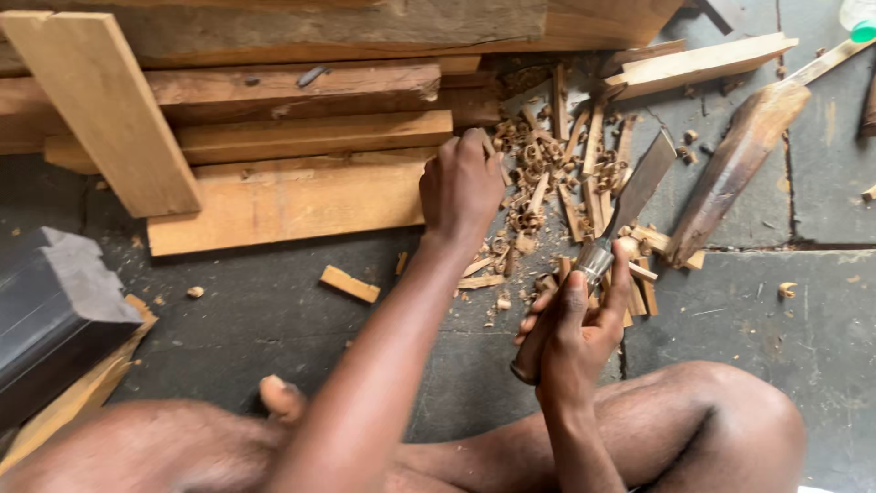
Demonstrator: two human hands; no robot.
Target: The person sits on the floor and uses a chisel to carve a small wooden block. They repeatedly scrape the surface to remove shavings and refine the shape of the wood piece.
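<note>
My right hand (577, 321) grips the wooden handle of a wide flat chisel (639, 187), whose steel blade points up and away over the floor. My left hand (464, 187) reaches forward with fingers closed into a pile of curled wood shavings and thin wood strips (547, 173), at the edge of a stack of planks; what it holds is hidden. Both forearms stretch out over my bare knees at the bottom of the view.
Pale planks (292, 196) lie stacked at the back left, one board (100, 100) leaning across them. A dark carved wooden piece (735, 169) lies at the right, a pale slat (703, 62) behind it. A dark block (50, 310) sits at the left. A small offcut (349, 284) lies on the grey floor.
</note>
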